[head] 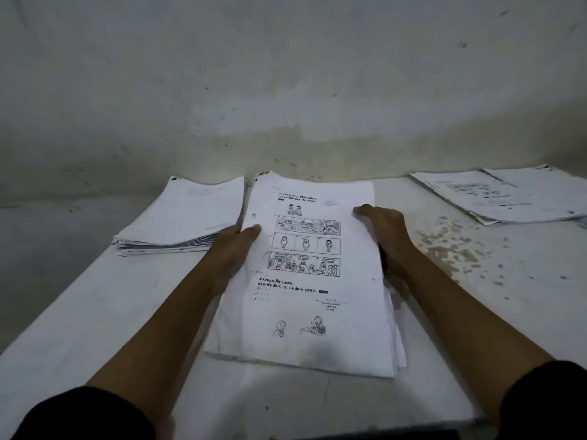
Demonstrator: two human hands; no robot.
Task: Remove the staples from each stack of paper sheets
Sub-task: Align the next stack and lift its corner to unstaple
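Observation:
A stack of printed sheets (305, 300) with comic panels and Japanese text lies in the middle of the white table (104, 312). My left hand (233, 249) grips the stack's left edge, thumb on top of the top page, fingers hidden beneath. My right hand (386, 233) holds the right edge, fingertips on the top page near its upper right. A dark thin object (383, 258) shows under my right palm; I cannot tell what it is. No staple is visible.
A thick pile of sheets (184, 217) lies at the back left, next to the middle stack. Spread sheets (502, 195) lie at the back right. A stained wall (286, 90) rises behind the table. Dark blotches (457, 246) mark the table's right part.

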